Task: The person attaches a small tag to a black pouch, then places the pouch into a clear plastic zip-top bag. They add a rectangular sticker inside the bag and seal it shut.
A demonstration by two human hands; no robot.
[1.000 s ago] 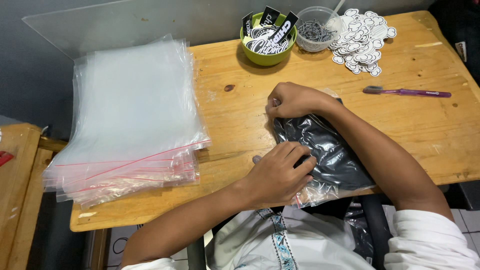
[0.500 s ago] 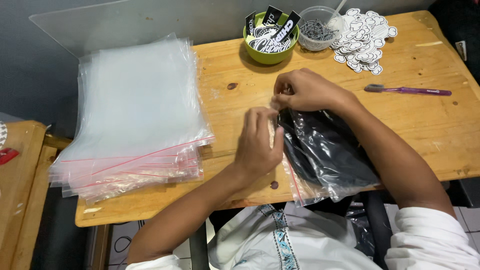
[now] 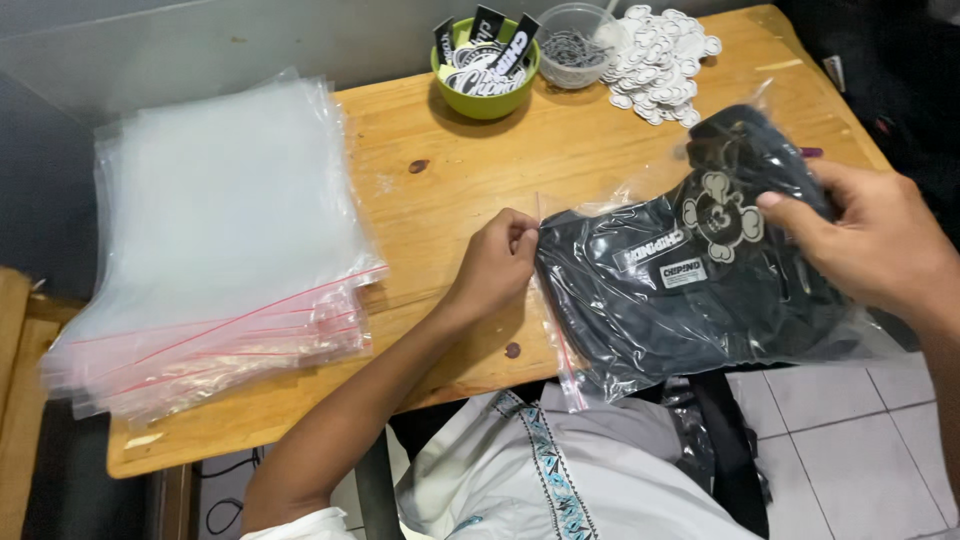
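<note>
A clear zip bag with a folded black garment (image 3: 690,280) inside is held up over the front edge of the wooden table (image 3: 450,210). The garment shows a white cartoon print and a small label. My left hand (image 3: 495,265) pinches the bag's red-lined zip edge at its upper left corner. My right hand (image 3: 875,240) grips the bag's right side, thumb pressed on the plastic beside the print.
A thick stack of empty clear zip bags (image 3: 215,250) covers the table's left side. At the back stand a green bowl (image 3: 485,65) with stickers, a small clear bowl (image 3: 575,45) and a pile of white die-cut stickers (image 3: 660,65).
The bagged garment has been lifted off the table and turned. My left hand moved to the zip corner; my right hand swung out to the bag's right side.
</note>
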